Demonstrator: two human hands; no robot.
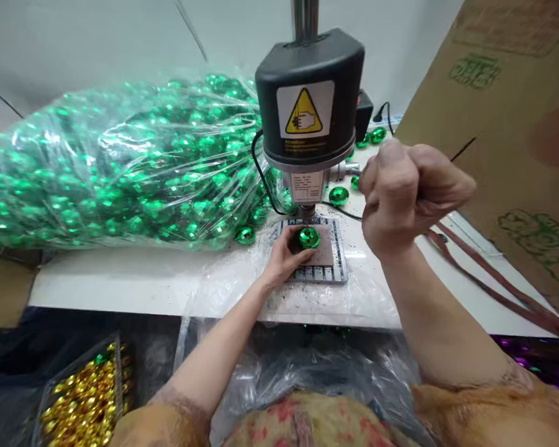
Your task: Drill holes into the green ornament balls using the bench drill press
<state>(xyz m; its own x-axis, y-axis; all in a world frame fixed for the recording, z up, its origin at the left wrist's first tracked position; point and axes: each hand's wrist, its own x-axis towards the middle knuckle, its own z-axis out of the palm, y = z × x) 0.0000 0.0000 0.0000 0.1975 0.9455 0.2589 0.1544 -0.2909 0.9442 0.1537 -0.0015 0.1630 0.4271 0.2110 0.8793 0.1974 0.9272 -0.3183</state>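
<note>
Thumb and fingers of my left hand (284,253) grip a shiny faceted green ball (309,237). The ball sits over a small brown pad on the slotted metal base plate (339,261), right below the spindle of a black bench drill press (307,118). Whether the drill tip touches the ball is hard to see. Raised at the machine's right side, my right hand (403,192) is closed in a fist around the end of the feed lever (351,171), most of which the fingers hide. Dark crumbs lie around the plate.
A big clear bag of green balls (135,174) fills the table's left side. Loose green balls (338,196) lie near the press. A cardboard box (507,124) stands at right. Below are a bin of gold balls (84,397) and purple balls (531,360). Plastic sheeting (354,366) hangs before me.
</note>
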